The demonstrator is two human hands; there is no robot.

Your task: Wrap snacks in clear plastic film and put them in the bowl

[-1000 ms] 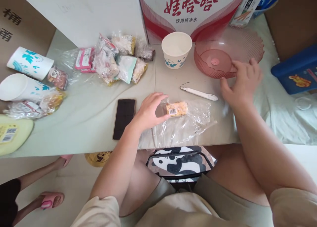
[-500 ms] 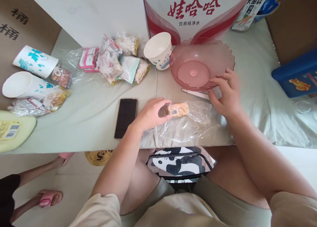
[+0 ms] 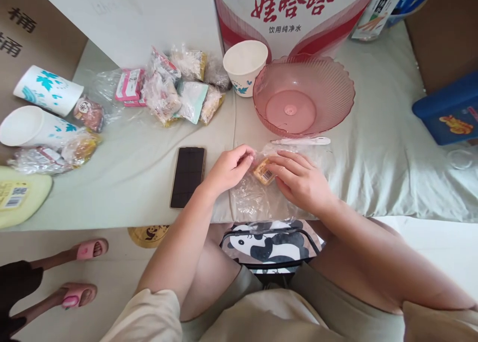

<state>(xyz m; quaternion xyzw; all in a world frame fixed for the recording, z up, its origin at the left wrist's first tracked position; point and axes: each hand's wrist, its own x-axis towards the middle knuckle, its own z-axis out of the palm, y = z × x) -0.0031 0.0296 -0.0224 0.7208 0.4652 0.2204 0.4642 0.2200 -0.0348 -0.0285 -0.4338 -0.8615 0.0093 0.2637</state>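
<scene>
A small yellowish snack block in clear wrapping (image 3: 264, 172), with a barcode label on it, lies tilted near the table's front edge. Its right end is covered by the fingers of my right hand (image 3: 304, 182), which close over it from above. Just left of the block, my left hand (image 3: 231, 169) has thumb and fingers pinched together at the edge of the wrapping. Crumpled clear plastic (image 3: 250, 197) spreads beneath and in front of the block. Behind my hands is a pink ribbed bowl (image 3: 291, 108), with a white pen-like tool (image 3: 306, 141) at its near side.
A black phone (image 3: 187, 177) lies left of my hands. Wrapped snacks (image 3: 168, 93) are heaped farther back beside a paper cup (image 3: 244, 65). Two more cups (image 3: 48, 90) lie at the left. Boxes (image 3: 295, 13) line the back; a blue container (image 3: 448, 110) is right. Another person's feet (image 3: 80, 292) show below.
My right hand has left the bowl's rim and come down left onto the snack block. The block has turned, and my left fingers have closed into a pinch. The white pen-like tool is uncovered.
</scene>
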